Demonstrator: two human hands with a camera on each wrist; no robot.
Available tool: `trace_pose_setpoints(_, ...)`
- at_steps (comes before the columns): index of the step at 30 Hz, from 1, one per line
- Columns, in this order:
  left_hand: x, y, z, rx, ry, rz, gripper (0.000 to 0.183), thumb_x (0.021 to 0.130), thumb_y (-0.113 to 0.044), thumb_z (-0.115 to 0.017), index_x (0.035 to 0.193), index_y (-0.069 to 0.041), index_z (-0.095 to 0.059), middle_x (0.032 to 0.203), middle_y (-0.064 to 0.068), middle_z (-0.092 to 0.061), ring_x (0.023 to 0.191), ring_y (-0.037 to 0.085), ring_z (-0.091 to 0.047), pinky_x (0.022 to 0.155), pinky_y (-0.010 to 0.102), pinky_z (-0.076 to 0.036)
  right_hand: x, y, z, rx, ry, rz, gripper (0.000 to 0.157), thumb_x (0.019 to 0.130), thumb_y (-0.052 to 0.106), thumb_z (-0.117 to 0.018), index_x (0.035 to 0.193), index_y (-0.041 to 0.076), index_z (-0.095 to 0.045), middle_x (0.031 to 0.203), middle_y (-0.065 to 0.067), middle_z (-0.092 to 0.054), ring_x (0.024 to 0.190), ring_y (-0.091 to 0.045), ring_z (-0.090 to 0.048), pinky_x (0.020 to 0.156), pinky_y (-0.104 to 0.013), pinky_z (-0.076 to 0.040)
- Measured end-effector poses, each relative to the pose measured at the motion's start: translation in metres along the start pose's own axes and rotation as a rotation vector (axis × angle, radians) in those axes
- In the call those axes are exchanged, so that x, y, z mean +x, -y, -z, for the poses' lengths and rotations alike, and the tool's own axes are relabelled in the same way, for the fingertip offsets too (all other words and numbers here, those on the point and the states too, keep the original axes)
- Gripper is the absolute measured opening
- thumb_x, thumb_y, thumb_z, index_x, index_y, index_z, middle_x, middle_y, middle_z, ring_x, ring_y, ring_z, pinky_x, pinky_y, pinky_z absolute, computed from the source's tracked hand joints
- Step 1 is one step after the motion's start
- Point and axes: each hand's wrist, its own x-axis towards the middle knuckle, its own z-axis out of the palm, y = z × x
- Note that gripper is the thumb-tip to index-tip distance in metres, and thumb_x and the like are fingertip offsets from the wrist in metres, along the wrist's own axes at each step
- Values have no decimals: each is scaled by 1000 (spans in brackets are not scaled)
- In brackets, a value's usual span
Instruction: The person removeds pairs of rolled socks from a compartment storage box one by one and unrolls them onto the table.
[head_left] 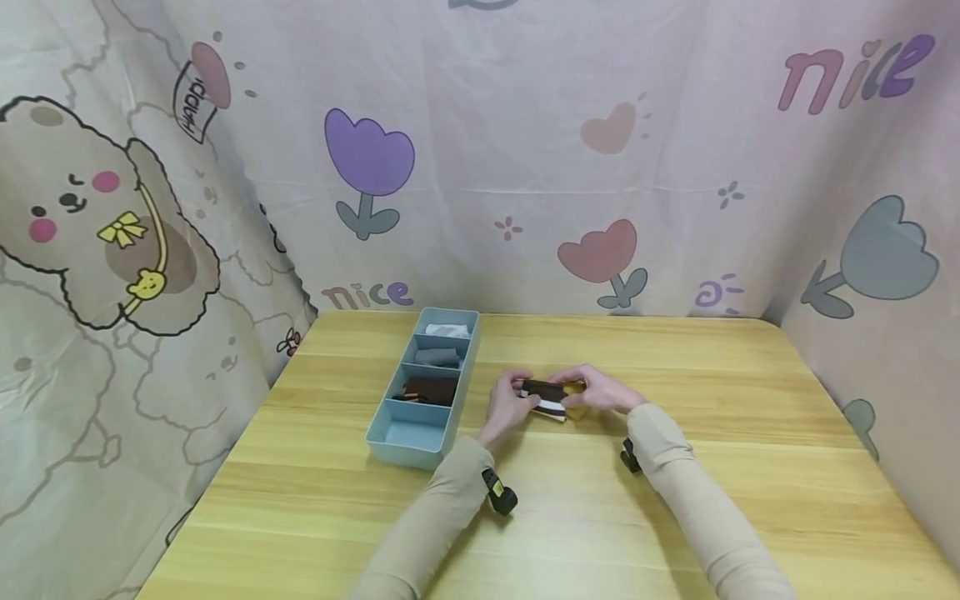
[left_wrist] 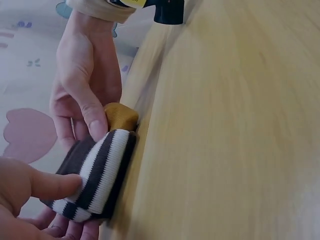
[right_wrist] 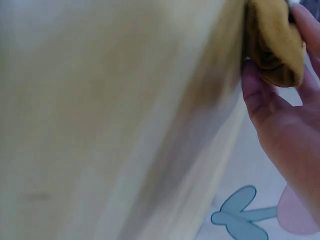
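Note:
A folded striped sock in dark brown and white knit, with a mustard part at one end, is between both hands over the table. My left hand grips its left end, the thumb across the stripes and the fingers underneath. From the right, my right hand pinches it near the mustard end. The right wrist view shows the mustard fabric rolled in layers, with the right fingers around it.
Left of the hands stands a blue-grey divided box. From the back, its compartments hold a white folded cloth, a grey one and a dark brown one; the front compartment shows its bare bottom. Printed curtains hang behind the wooden table.

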Motion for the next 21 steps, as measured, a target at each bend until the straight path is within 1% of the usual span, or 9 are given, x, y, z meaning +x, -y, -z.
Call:
trace_pose_setpoints(4,6,4,-7,-64,-11,63,30,83,-2,-75,112,1,-70,109,20,-73,101,28,-69,91,38,-54,-3,-4,8,43,13,-48,57,79,-1,-72,135,-3,-58,137,-25,-60,120,-33,-55,106,-51,-41)
trace_pose_setpoints(6,10,7,-10,-101,-9,78,28,85,-3,-75,112,4,-70,108,21,-73,98,26,-69,88,36,-56,-5,-7,11,65,8,-75,63,76,-2,-73,136,-5,-57,137,-26,-60,121,-33,-54,109,-52,-40)
trace_pose_setpoints(8,13,11,-11,-156,10,83,28,86,-4,-75,112,6,-70,108,22,-73,96,24,-69,85,32,-57,-6,-9,14,77,-1,-88,64,75,-3,-73,136,-7,-55,136,-28,-59,121,-34,-55,110,-55,-39)
trace_pose_setpoints(11,17,17,-11,-229,66,63,30,88,-4,-73,114,9,-68,111,25,-72,96,20,-69,84,27,-57,-8,-11,17,99,-19,-101,61,76,-4,-72,135,-9,-55,136,-30,-59,122,-36,-56,113,-58,-37)
trace_pose_setpoints(13,18,21,-10,-267,111,59,30,91,-5,-71,116,10,-68,114,26,-71,98,18,-67,85,25,-55,-10,-12,18,106,-21,-99,59,78,-4,-70,135,-10,-55,136,-31,-59,124,-37,-55,114,-60,-35)
trace_pose_setpoints(15,19,23,-8,-278,144,45,30,95,-9,-67,118,10,-68,116,25,-72,99,15,-65,87,25,-54,-10,-12,18,125,-23,-97,57,79,-5,-69,134,-10,-56,136,-31,-58,126,-40,-54,115,-61,-33)
trace_pose_setpoints(17,19,24,-6,-285,186,31,30,100,-15,-60,118,8,-69,116,24,-72,103,13,-64,93,25,-49,-10,-12,18,142,-12,-87,54,80,-5,-67,133,-10,-57,138,-31,-57,130,-42,-52,116,-62,-32)
trace_pose_setpoints(19,19,23,-4,-294,226,21,34,105,-21,-53,115,6,-70,113,22,-74,105,15,-66,98,27,-48,-10,-13,18,158,-6,-78,51,81,-6,-65,132,-8,-59,139,-30,-57,133,-43,-49,116,-61,-32)
trace_pose_setpoints(21,18,22,-3,-283,264,-12,39,107,-24,-47,111,6,-72,107,22,-75,103,21,-70,98,30,-49,-9,-14,18,151,5,-58,48,82,-6,-64,130,-7,-60,141,-29,-56,136,-44,-46,116,-61,-33)
